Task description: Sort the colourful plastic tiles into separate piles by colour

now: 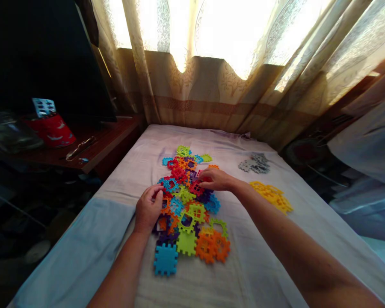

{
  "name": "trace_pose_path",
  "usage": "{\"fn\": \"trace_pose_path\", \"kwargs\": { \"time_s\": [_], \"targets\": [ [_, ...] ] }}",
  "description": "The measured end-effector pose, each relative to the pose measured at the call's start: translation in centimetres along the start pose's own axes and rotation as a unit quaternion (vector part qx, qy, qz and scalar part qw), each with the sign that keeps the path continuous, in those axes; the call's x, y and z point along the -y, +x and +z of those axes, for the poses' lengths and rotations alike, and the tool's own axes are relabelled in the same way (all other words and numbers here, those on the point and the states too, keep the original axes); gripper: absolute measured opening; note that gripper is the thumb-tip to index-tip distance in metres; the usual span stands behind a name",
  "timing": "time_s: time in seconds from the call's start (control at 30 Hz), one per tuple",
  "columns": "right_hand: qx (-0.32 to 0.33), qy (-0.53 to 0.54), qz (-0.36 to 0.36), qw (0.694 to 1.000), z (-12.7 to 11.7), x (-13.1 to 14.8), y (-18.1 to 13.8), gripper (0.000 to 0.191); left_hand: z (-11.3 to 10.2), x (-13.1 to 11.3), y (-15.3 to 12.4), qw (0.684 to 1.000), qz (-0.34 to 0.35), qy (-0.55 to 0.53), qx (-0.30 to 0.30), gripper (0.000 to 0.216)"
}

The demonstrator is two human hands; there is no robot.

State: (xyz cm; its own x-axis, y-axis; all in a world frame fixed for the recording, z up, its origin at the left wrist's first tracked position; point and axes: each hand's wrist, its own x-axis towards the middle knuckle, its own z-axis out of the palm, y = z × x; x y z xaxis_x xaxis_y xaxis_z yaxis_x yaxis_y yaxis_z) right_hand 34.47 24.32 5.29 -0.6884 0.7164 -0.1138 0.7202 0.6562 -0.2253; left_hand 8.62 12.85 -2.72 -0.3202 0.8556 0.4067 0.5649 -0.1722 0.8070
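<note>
I cannot tell whether my left hand [149, 208] or right hand [213, 179], both at the pile of notched pieces [184, 194] on the sheet [244, 273], grips any, but hasty pulling could scatter overlapping ones.

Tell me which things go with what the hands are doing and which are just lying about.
Belongs to the job:
colourful pieces, with the left hand and right hand at them
grey pieces and yellow pieces, set apart, probably part of it

Just lying about:
red holder, on the brown desk
clear jar, beside the holder
</note>
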Motion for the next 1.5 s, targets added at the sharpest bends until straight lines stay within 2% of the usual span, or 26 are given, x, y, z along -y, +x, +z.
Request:
{"fn": "trace_pose_path", "kwargs": {
  "time_s": [0.1,0.2,0.33,0.47,0.63,0.77,0.87,0.93,1.03,1.13,1.2,1.33,1.4,1.5],
  "targets": [
    [-0.050,0.021,0.088,0.995,-0.2,-0.6,-0.5,0.027,0.0,0.0,0.1,1.000,0.003,0.001,0.000,0.028],
    [-0.080,-0.016,0.135,0.987,-0.3,0.3,1.0,0.027,0.0,0.1,0.1,1.000,0.002,0.000,-0.003,0.028],
    [-0.075,-0.034,0.206,0.975,0.1,3.0,4.8,0.028,0.0,0.1,0.0,1.000,-0.006,-0.002,-0.005,0.028],
    [-0.044,0.026,0.285,0.957,0.9,4.7,8.4,0.034,-0.1,-0.1,-0.1,1.000,-0.007,0.001,0.001,0.027],
    [-0.023,0.093,0.320,0.942,1.1,4.5,10.7,0.036,-0.2,-0.2,-0.1,1.000,-0.001,-0.001,0.003,0.027],
    [-0.041,0.126,0.329,0.935,0.1,3.9,10.3,0.029,-0.1,-0.1,-0.1,1.000,0.000,-0.002,0.001,0.027],
    [-0.086,0.103,0.343,0.930,-1.1,3.2,8.7,0.028,-0.1,0.0,-0.1,1.000,-0.003,-0.004,-0.003,0.027],
    [-0.140,0.070,0.348,0.924,-1.8,2.3,6.8,0.027,-0.1,0.0,0.0,1.000,-0.007,-0.005,-0.005,0.028],
    [-0.216,0.028,0.350,0.911,-2.4,0.3,3.0,0.026,-0.1,-0.1,0.0,1.000,-0.007,-0.003,-0.004,0.028],
    [-0.249,0.030,0.365,0.897,-1.9,-2.4,-1.9,0.026,-0.2,-0.2,0.1,1.000,-0.008,0.000,-0.001,0.028],
    [-0.263,0.059,0.402,0.875,-1.1,-4.3,-5.5,0.027,-0.3,-0.3,0.2,1.000,-0.013,0.004,0.001,0.030],
    [-0.335,0.092,0.468,0.813,1.0,-7.2,-12.3,0.029,-0.3,-0.1,0.4,1.000,-0.021,0.012,0.005,0.032],
    [-0.365,0.109,0.497,0.780,2.0,-8.2,-14.8,0.031,-0.2,0.2,0.4,1.000,-0.024,0.018,0.008,0.032],
    [-0.387,0.135,0.532,0.741,2.9,-9.0,-16.9,0.034,-0.2,0.6,0.5,0.999,-0.032,0.025,0.009,0.034]
  ]
}}
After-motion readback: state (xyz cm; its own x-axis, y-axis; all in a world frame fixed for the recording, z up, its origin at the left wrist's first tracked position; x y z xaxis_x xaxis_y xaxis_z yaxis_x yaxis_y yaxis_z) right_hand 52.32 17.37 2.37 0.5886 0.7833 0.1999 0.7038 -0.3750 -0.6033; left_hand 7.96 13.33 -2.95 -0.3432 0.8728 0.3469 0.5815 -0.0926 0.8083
